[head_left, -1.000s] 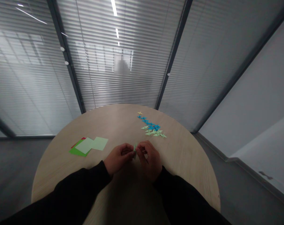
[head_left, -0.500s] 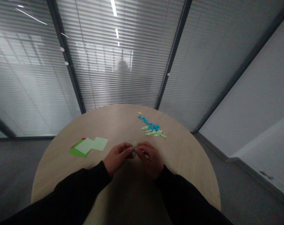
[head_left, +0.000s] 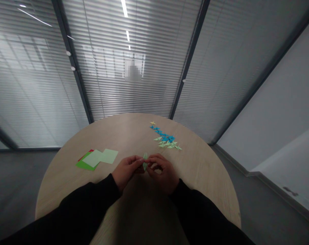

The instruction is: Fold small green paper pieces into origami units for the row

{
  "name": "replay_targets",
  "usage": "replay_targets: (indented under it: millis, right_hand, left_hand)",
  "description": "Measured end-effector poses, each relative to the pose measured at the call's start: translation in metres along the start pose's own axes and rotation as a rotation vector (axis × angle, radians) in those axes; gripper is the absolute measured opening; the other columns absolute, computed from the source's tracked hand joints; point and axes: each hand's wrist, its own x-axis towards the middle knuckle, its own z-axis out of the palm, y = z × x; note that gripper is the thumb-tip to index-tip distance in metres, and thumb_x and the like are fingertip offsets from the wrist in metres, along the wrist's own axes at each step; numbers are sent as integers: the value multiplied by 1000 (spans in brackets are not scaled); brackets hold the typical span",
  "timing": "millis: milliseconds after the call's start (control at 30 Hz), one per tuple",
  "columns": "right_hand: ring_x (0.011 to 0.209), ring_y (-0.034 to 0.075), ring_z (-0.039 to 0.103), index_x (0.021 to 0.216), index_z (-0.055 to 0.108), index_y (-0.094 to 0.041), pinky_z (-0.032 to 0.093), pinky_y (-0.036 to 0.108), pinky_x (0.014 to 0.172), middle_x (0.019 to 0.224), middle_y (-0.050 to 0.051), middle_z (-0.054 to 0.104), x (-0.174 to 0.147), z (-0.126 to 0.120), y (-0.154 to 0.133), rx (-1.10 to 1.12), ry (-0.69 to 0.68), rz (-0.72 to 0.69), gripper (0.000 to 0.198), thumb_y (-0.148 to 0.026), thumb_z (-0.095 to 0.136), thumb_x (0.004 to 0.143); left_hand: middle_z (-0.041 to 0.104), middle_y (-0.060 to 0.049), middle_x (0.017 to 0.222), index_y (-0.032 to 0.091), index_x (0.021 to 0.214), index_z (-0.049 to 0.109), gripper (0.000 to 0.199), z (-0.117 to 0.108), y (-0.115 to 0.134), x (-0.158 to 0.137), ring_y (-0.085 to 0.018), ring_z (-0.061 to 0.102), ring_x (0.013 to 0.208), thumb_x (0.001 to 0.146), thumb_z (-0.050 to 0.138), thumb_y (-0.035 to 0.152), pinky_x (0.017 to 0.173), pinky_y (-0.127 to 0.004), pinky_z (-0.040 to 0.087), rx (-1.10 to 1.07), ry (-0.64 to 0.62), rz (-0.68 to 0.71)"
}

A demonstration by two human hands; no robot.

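Between my hands is a small folded piece of pale green paper point(head_left: 145, 165), its narrow points upward. My left hand point(head_left: 127, 170) pinches it from the left with thumb and fingers. From the right, my right hand point(head_left: 163, 172) has its fingertips closed on the same paper, the thumb lower down. Beyond the right hand lie several pale green origami cranes point(head_left: 169, 144), partly bunched together. Blue origami pieces point(head_left: 167, 137) trail away from them in a line, up to a single yellow one point(head_left: 152, 123) at the far end.
Flat square sheets lie on the left of the round wooden table point(head_left: 75, 194): pale green paper point(head_left: 109, 156), bright green paper point(head_left: 84, 165) and an edge of red paper point(head_left: 84, 156). Glass panels with blinds point(head_left: 134, 98) stand behind the table, a white wall point(head_left: 276, 112) to the right.
My right thumb and fingers have shifted slightly on the folded paper, and the gap between them looks wider. The paper has turned a little. Everything on the table lies as before.
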Motion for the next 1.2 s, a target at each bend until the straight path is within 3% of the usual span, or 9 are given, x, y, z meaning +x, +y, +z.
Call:
replay_targets:
  millis: [200, 333, 433, 667, 900, 1100, 1200]
  right_hand:
    - [70, 12, 64, 96, 70, -20, 55, 24, 60, 97, 5, 62, 2, -3, -1, -39, -19, -38, 14, -21, 64, 83]
    - [70, 13, 62, 87, 69, -19, 53, 24, 58, 92, 6, 63, 3, -3, -6, -145, 70, -82, 12, -26, 59, 88]
    - [75, 14, 63, 86, 66, -19, 54, 25, 62, 98, 7, 63, 2, 0, -8, -171, 132, -47, 15, -29, 55, 91]
    - [68, 15, 65, 90, 61, -19, 51, 23, 57, 81, 3, 67, -2, 9, -5, -134, 166, 152, 17, -34, 53, 92]
    - [69, 16, 65, 88, 59, -19, 52, 26, 62, 80, 4, 67, -2, 12, -7, -161, 234, 123, 15, -33, 55, 90]
    - [74, 17, 65, 98, 58, -19, 53, 27, 62, 86, 6, 67, -2, 15, -9, -115, 288, 159, 18, -33, 59, 86]
    - [76, 18, 64, 102, 62, -18, 52, 27, 62, 88, 7, 67, -2, 14, -5, -81, 237, 207, 24, -35, 61, 85]
  left_hand:
    - [65, -1, 66, 12, 75, 64, 28, 1, 1, -1, -10, 59, 58, 68, 80, 34, 59, -22, 45, -33, -10, -41]
    - [63, 0, 65, 12, 73, 63, 30, 0, 0, 0, -9, 56, 58, 68, 80, 37, 61, -22, 45, 4, -33, -25]
    - [63, 0, 65, 13, 75, 63, 33, 0, -2, 2, -9, 56, 60, 68, 79, 41, 61, -22, 44, 79, -35, -5]
    - [62, -1, 69, 14, 81, 62, 39, 3, 0, -2, -11, 56, 63, 71, 74, 49, 61, -24, 43, 258, -33, 57]
    - [62, -1, 70, 15, 83, 61, 41, 8, 1, -4, -13, 55, 63, 70, 72, 53, 60, -25, 42, 382, -52, 140]
    - [61, -1, 68, 16, 81, 62, 35, 2, -2, -2, -14, 53, 60, 74, 70, 49, 58, -25, 40, 514, 41, 228]
    - [63, -2, 69, 16, 81, 65, 30, -1, -3, -1, -14, 54, 61, 76, 69, 45, 59, -25, 40, 620, 108, 315]
